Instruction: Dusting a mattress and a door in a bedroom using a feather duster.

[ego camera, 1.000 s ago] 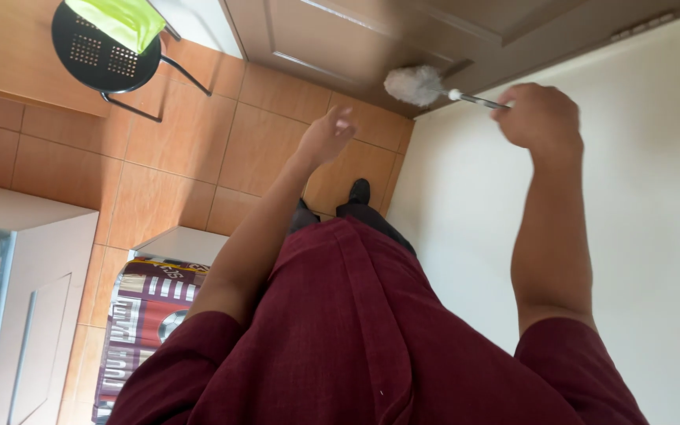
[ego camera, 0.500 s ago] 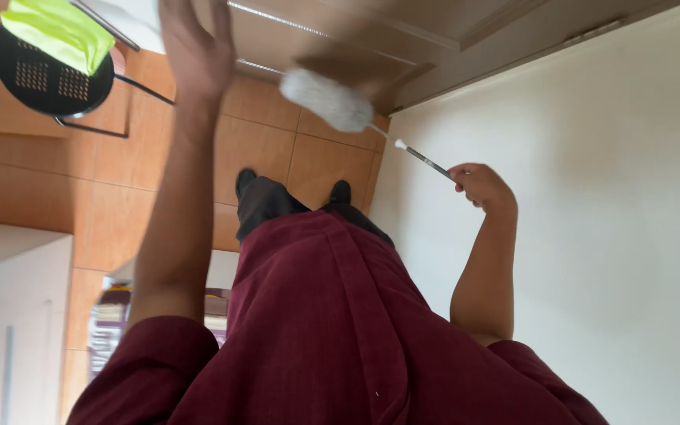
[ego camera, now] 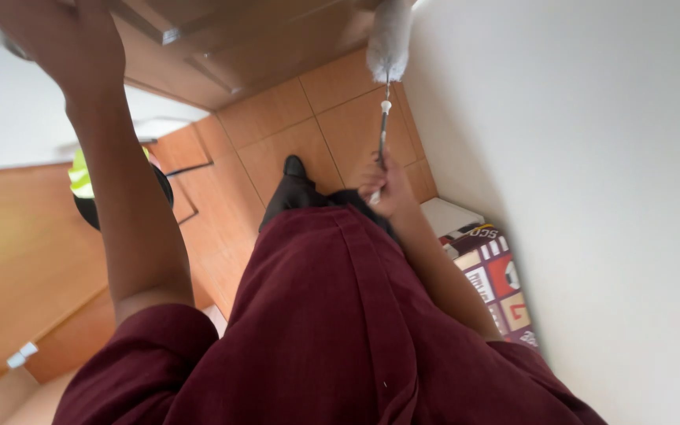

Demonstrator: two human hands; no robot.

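My right hand (ego camera: 385,187) is closed around the thin metal handle of a duster (ego camera: 383,130) in front of my maroon shirt. The handle points away from me, and the fluffy white duster head (ego camera: 389,35) lies where the white wall (ego camera: 592,157) meets the wooden door (ego camera: 238,47). My left hand (ego camera: 64,43) is stretched out at the upper left against the wooden door edge. Its fingers run past the frame's top edge, so I cannot tell whether it holds anything. My black shoes (ego camera: 295,169) stand on the orange floor tiles.
A black round mesh seat (ego camera: 88,208) with a yellow-green cloth (ego camera: 80,177) on it stands to the left on the tiles. By the wall on the right are a colourful printed box (ego camera: 497,279) and a white box (ego camera: 450,214).
The view has swung round. My right hand has drawn in towards my body, and the duster head has gone from the door panel to the wall's edge. My left arm stays outstretched.
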